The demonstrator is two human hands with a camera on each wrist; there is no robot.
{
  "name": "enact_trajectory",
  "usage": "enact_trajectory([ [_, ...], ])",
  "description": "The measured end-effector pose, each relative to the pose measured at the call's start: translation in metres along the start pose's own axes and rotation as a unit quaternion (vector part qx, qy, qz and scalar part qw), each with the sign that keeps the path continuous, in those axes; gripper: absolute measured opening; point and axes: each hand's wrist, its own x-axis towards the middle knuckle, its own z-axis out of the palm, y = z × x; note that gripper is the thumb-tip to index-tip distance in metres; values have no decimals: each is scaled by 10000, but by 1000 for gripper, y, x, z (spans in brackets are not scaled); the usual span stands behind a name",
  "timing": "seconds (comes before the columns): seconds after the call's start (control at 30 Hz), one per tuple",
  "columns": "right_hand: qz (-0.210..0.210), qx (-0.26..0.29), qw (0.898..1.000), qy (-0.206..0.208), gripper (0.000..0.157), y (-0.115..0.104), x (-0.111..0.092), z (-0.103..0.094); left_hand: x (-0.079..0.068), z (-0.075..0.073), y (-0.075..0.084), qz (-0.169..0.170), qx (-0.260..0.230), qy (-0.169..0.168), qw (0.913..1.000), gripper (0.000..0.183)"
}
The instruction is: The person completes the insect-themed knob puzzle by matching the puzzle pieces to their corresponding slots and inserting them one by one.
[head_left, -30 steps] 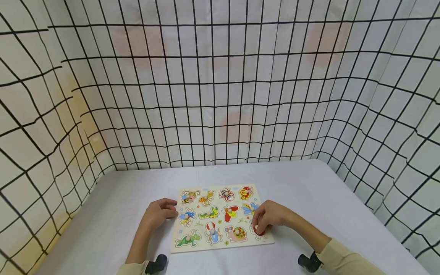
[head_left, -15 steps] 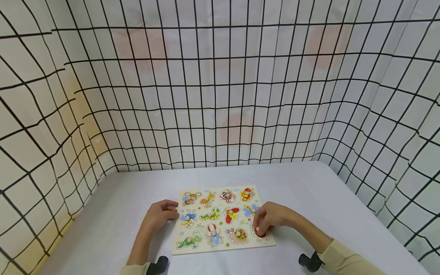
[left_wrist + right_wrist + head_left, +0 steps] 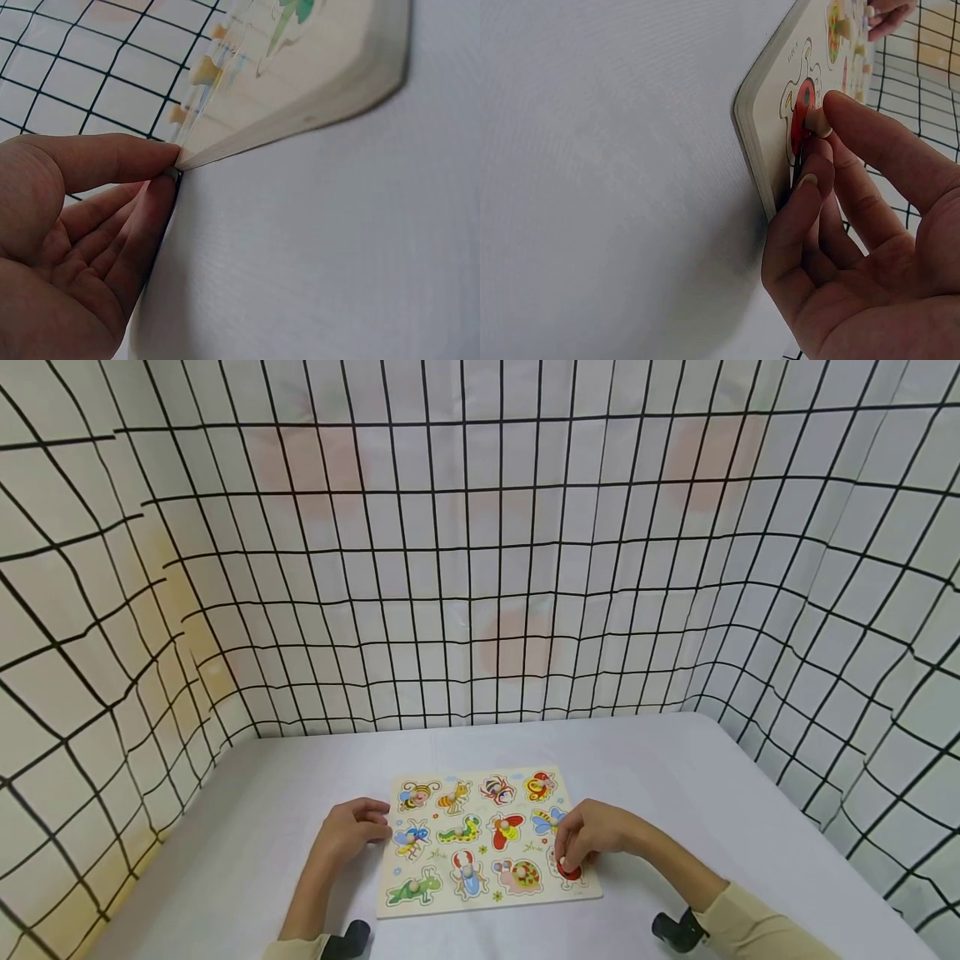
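Observation:
A wooden peg puzzle board [image 3: 442,852] with several insect pieces lies flat on the white table. At its lower right corner, my right hand [image 3: 592,835] pinches the pale knob [image 3: 817,121] of a red ladybug puzzle piece [image 3: 570,870]. In the right wrist view the ladybug piece [image 3: 802,112] is within its printed outline, partly hidden by the fingers; I cannot tell whether it sits flush. My left hand [image 3: 348,832] touches the board's left edge, thumb and fingers against the side, gripping nothing. The left wrist view shows the left thumb [image 3: 120,157] at that edge.
A white-covered table [image 3: 300,768] surrounds the board. Behind it and along both sides rise white walls with a black grid [image 3: 472,568]. Black wrist devices sit near each sleeve, one at the left [image 3: 348,939] and one at the right [image 3: 678,931].
The head view has shifted very slightly, so the board and hands appear a little lower. Both hands keep their places, the right one still at the ladybug piece.

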Motion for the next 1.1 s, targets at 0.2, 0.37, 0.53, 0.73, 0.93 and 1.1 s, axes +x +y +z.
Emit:
enact_trajectory([
  [0.2, -14, 29, 10000, -21, 9, -1, -1, 0, 0, 0, 0, -68, -86, 10, 9999, 34],
  [0.37, -92, 47, 9999, -42, 9, 1, -1, -1, 0, 0, -1, -130, -224, -19, 9997, 34],
  [0.53, -88, 65, 9999, 25, 9, 4, 0, 0, -1, -1, 0, -76, -237, -48, 9997, 34],
  [0.73, -56, -5, 10000, 43, 9, 3, 3, 1, -1, -3, -1, -69, -150, -20, 9999, 34],
  [0.93, 29, -293, 9992, 258, 8, -2, 2, -2, 2, -4, -7, -187, -175, -108, 9996, 33],
  [1.1, 93, -623, 9925, 1051, 10, -2, -3, -8, 6, -7, -7, -149, -212, -231, 9994, 29],
])
